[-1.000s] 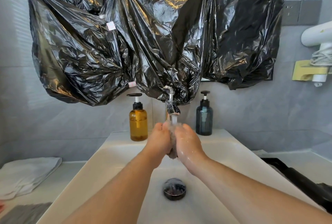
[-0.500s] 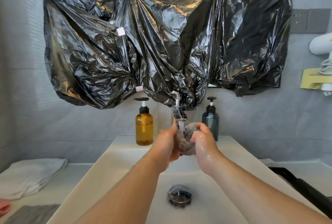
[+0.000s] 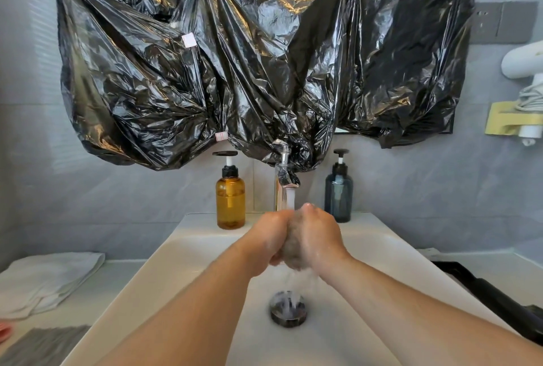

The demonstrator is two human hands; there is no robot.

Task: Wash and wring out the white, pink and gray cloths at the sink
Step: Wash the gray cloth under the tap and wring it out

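Inspector: Two hands on one item. Left hand [image 3: 271, 240] and right hand [image 3: 318, 236] curl tightly round the gray cloth [image 3: 291, 243], pressed together over the sink [image 3: 205, 248].

Clerk: Condition of the cloth?

Inspector: Wadded into a wet, mottled lump, mostly hidden between the palms, directly under the running faucet [image 3: 285, 177]. Water drips from its lower end. White cloth [image 3: 50, 277] lies folded on the counter, left of the basin.

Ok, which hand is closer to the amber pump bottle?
Left. The left hand is just right of the amber pump bottle; the right hand is farther right, past the cloth.
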